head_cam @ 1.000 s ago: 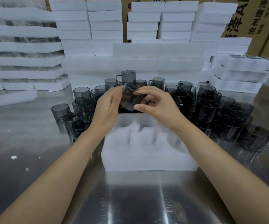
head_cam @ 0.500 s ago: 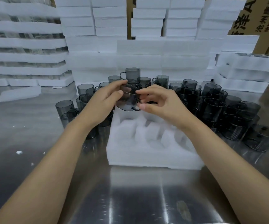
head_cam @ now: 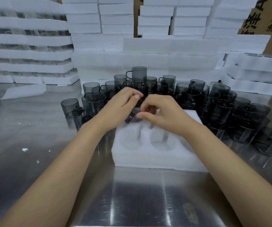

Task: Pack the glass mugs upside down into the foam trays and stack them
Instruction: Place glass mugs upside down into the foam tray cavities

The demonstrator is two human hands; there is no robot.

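Both hands, left hand (head_cam: 118,107) and right hand (head_cam: 163,115), close on one mug (head_cam: 132,117) over the far left pocket of the foam tray (head_cam: 156,154) mid-table. Visible near pockets empty. Many mugs (head_cam: 222,108) remain loose behind.

steel table (head_cam: 33,161): foam tray (head_cam: 156,158), smoky glass mugs (head_cam: 240,122), foam stacks (head_cam: 148,51).

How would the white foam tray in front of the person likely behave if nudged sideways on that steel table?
The foam tray probably slides easily: it looks light, and the table is smooth, shiny metal. Its soft-looking edges suggest it dents rather than cracks.
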